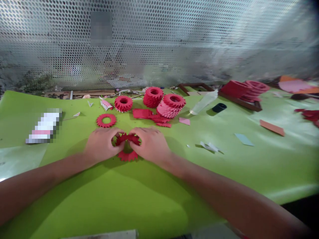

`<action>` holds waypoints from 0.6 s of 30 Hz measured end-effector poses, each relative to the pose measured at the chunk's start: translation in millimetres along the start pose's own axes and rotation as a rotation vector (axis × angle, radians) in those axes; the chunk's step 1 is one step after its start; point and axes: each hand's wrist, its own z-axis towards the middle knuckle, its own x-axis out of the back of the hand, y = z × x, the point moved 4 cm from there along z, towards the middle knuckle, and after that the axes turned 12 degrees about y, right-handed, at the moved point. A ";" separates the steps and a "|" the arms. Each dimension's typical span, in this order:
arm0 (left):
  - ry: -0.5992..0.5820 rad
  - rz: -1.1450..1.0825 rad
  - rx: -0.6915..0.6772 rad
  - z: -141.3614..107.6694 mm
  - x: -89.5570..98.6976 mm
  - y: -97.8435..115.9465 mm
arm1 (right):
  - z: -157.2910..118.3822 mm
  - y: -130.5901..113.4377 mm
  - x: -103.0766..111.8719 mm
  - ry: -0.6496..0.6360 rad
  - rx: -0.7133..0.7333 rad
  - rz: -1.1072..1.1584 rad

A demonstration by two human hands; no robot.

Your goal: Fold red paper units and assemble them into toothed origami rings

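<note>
Fingers (119, 148) of left hand (100, 142) and right hand (154, 143) pinch a toothed red ring (127, 136), partly hiding it.

Red toothed ring (127, 157) partly hidden by the left hand (99, 143) and right hand (154, 143).
Both forearms (224, 189) are cut off by the picture's edges, as are the red pieces (312, 115) at far right and a pale strip (119, 234) at the bottom. A light-coloured object (46, 126) is obscured by pixelation; whatever lies behind the perforated sheet (159, 43) is blurred.
</note>
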 end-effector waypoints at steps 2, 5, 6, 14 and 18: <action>-0.014 0.034 -0.018 -0.3 0.3 1.3 | -0.3 0.0 -1.7 -0.010 -0.010 -0.006; -0.033 0.057 -0.036 -1.4 -0.9 1.0 | -0.7 0.1 -2.9 -0.004 -0.020 0.007; -0.039 0.058 -0.040 -1.7 -1.4 0.6 | -0.8 0.0 -2.8 -0.002 -0.020 0.013; -0.020 0.047 -0.086 -3.0 -2.3 0.5 | -2.0 -3.8 3.9 -0.004 -0.001 -0.010; -0.028 0.025 -0.103 -4.3 -4.7 0.2 | -4.4 -5.1 1.7 -0.049 0.015 -0.021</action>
